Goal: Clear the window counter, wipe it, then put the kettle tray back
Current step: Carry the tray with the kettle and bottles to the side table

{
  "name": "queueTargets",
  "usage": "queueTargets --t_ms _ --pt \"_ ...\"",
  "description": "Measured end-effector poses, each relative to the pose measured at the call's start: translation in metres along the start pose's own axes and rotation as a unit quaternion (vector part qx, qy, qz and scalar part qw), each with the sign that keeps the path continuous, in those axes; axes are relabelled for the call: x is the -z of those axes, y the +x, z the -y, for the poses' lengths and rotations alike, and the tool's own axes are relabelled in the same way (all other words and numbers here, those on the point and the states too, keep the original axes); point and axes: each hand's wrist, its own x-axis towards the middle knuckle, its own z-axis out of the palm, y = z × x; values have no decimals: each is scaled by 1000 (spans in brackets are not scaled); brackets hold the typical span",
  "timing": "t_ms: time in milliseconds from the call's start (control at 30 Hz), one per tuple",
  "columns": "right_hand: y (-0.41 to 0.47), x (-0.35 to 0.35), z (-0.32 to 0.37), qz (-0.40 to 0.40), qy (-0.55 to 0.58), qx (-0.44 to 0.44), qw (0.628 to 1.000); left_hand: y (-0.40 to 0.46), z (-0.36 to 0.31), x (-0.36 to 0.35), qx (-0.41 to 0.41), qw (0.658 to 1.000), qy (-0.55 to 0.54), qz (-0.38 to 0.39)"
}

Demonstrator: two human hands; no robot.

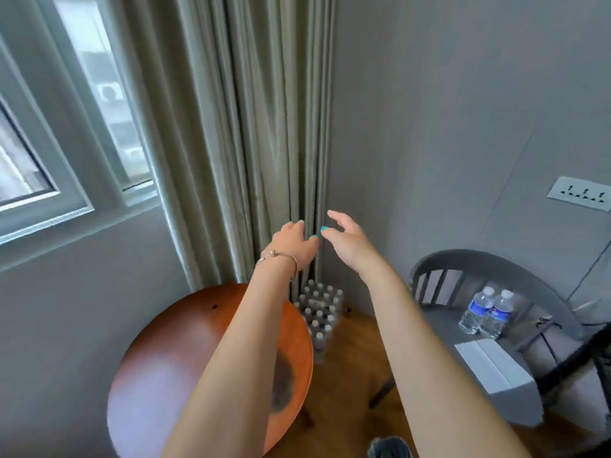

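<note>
A dark blurred object (388, 448) sits at the bottom edge, closest to the camera, too cut off to identify. Above it both bare forearms reach forward toward the gathered grey-green curtain (251, 133) in the room corner. The left hand (296, 241), with a thin bangle (281, 259) on its wrist, lies against the curtain folds, fingers loosely bent and touching the fabric; whether they grip a fold cannot be told. The right hand (345, 234) hovers just beside it, fingers relaxed and spread, holding nothing. Under the left arm stands a round reddish-brown wooden desk (185, 368), its top bare. Behind it, on the wooden floor (350, 375) at the curtain's foot, stands a pack of small water bottles (319, 312). At right, a grey chair (496, 269) carries two water bottles (486, 314) and a white box (496, 368). A wall socket (580, 192) sits above it, a window (59, 133) at left. The kettle tray is out of view.
</note>
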Motion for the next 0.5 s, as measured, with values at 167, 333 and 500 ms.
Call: queueTargets --t_ms 167,333,500 --pt "-36 -47 19 91 -124 14 988 -67 41 34 102 983 150 -34" --pt "-79 -107 45 153 -183 53 970 -136 95 58 179 965 191 -18" --pt "-117 -171 83 218 -246 117 937 -197 154 83 243 949 201 -15"
